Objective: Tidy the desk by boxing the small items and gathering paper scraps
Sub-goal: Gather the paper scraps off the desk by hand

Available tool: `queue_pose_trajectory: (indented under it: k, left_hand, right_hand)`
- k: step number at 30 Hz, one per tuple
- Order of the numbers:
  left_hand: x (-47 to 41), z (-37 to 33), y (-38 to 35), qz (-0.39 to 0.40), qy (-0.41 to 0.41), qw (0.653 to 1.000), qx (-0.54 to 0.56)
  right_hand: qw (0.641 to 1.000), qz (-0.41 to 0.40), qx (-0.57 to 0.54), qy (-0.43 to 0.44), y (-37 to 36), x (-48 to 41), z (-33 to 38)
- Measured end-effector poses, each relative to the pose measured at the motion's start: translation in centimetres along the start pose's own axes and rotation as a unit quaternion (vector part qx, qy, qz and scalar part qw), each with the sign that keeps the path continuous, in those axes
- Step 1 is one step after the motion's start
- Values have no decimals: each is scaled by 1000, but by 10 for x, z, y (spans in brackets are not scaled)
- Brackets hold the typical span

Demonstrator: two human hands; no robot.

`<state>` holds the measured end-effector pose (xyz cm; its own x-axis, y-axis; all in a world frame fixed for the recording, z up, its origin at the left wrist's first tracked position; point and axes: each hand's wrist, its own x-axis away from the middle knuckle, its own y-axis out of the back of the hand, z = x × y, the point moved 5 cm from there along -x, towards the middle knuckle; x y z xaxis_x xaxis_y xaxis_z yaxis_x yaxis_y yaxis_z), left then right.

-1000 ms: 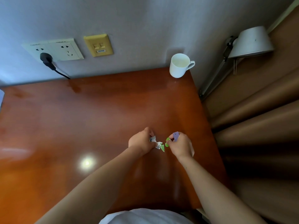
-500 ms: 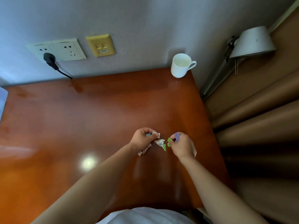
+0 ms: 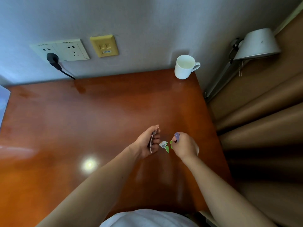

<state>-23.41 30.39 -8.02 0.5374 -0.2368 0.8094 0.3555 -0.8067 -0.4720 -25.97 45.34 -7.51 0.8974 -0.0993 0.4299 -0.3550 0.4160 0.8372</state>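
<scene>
Small paper scraps [image 3: 164, 145], white and green, lie on the red-brown desk [image 3: 101, 115] between my two hands. My left hand [image 3: 148, 142] is turned palm-up just left of them, fingers curled around several collected scraps [image 3: 151, 140]. My right hand [image 3: 184, 145] sits just right of the loose pieces, pinching a purple scrap [image 3: 177, 135] and a green scrap [image 3: 171, 143] in its fingertips.
A white mug [image 3: 185, 67] stands at the desk's far right corner against the wall. Wall sockets with a black plug [image 3: 52, 58] are behind the desk. A lamp [image 3: 255, 45] and brown curtain are past the right edge. A pale object [image 3: 4, 102] shows at the left edge.
My left hand has lifted off the loose scraps and rolled palm-up with pieces in it, moving slightly left. My right hand has stayed put with its scraps.
</scene>
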Motion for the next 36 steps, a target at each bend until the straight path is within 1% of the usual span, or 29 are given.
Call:
queue_pose_trajectory:
  k: [3, 7, 13, 15, 17, 19, 21, 23, 26, 28, 30, 32, 34, 36]
  left_hand:
    - [-1, 4, -1, 4, 38, 998, 52]
    - [2, 5, 0, 27, 61, 992, 106]
    - [10, 4, 3, 42, 71, 989, 121]
    - [13, 3, 3, 44, 74, 990, 114]
    - [15, 2, 3, 47, 75, 990, 108]
    - [16, 1, 4, 45, 65, 991, 112]
    - [16, 0, 5, 36, 50, 992, 105]
    - [14, 0, 6, 22, 39, 995, 88]
    - [7, 1, 12, -15, 27, 998, 46]
    - [3, 1, 16, -48, 12, 999, 7]
    - [0, -1, 18, -72, -26, 996, -53]
    - [-1, -2, 17, -79, -62, 987, -126]
    - [-4, -2, 18, -83, -89, 976, -182]
    - [-6, -4, 19, -99, -121, 956, -248]
  right_hand:
    - [1000, -4, 0, 16, 2, 2, 3]
    - [999, -10, -4, 34, 4, 3, 5]
    - [999, -8, -14, 32, 2, 6, 6]
    - [998, -9, -66, 15, 2, 6, 5]
    - [986, -14, -166, -13, 3, 6, 3]
    - [958, 2, -282, -52, 2, 7, 1]
    - [916, 33, -386, -103, -1, 10, 0]
    - [867, 60, -472, -149, -2, 11, 0]
    - [790, 93, -573, -198, -3, 13, 2]
    - [757, 122, -607, -210, -4, 14, 4]
    - [731, 145, -633, -211, -3, 16, 6]
    - [710, 158, -654, -208, -4, 16, 7]
    - [711, 163, -653, -206, -5, 16, 7]
    - [723, 172, -638, -202, -6, 15, 5]
